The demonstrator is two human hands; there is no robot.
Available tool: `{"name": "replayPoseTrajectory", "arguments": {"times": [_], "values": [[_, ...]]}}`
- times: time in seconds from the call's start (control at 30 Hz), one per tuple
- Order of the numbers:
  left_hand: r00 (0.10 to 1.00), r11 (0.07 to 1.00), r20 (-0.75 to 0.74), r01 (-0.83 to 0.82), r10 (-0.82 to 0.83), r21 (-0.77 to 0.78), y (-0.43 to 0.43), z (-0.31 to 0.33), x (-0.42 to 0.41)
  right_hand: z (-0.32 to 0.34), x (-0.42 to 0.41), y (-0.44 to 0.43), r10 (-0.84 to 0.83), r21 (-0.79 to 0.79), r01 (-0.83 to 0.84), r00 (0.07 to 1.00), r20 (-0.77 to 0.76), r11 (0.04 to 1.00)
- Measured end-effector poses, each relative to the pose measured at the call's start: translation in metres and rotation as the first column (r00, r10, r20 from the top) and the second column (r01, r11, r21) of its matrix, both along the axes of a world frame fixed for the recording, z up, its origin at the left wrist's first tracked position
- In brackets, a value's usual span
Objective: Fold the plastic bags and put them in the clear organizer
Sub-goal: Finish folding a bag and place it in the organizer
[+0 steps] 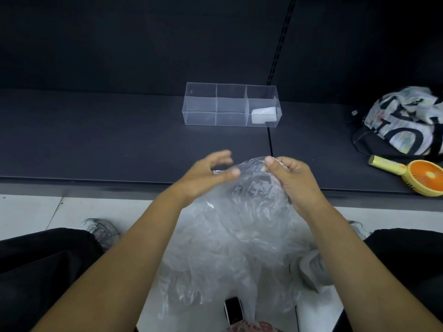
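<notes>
My right hand [294, 180] pinches the top edge of a clear plastic bag [239, 236], thumb pressed against curled fingers, holding it up just above the front edge of the shelf [119, 144]. My left hand [211, 176] is beside it, open, with its fingers spread and loosely curved. It is blurred, and I cannot tell whether its thumb touches the bag. The crumpled bag hangs down between my forearms and spreads over the white tiled floor [31, 212] between my knees, its lower folds reaching near a pale shoe [314, 271] on my right.

Past my hands a broad stretch of dark shelf surface runs to the clear organizer [201, 109], which stands well back from the front edge and near the rear panel. A seam in the shelf runs from the front edge up to the organizer's right end. A folded plastic bag [265, 115] lies in the right-end compartment, against the front wall.

Far right on the shelf, well apart from the organizer, sits a patterned backpack [407, 121]. Just in front of it a yellow and orange handheld fan [422, 180] lies close to the shelf's front edge.
</notes>
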State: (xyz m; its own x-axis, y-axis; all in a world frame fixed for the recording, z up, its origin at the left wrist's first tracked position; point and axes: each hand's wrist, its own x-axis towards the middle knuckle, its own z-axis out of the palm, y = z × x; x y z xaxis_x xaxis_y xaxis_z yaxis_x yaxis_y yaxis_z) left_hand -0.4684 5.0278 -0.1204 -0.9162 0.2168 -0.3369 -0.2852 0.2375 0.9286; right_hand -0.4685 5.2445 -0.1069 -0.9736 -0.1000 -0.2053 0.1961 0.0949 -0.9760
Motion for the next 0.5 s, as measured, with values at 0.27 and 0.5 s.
{"name": "replayPoseTrajectory", "arguments": {"times": [0.27, 0.5], "values": [[0.995, 0.988, 0.016, -0.099, 0.102, -0.12, -0.023, -0.021, 0.0, 0.002, -0.008, 0.045, 0.22, 0.159, -0.282, 0.92, 0.323, 0.946], [0.963, 0.916, 0.227, 0.216, -0.143, -0.339, -0.043, -0.019, -0.002, -0.008, -0.015, 0.027, 0.01, 0.079, -0.017, 0.996, 0.092, 0.997]]}}
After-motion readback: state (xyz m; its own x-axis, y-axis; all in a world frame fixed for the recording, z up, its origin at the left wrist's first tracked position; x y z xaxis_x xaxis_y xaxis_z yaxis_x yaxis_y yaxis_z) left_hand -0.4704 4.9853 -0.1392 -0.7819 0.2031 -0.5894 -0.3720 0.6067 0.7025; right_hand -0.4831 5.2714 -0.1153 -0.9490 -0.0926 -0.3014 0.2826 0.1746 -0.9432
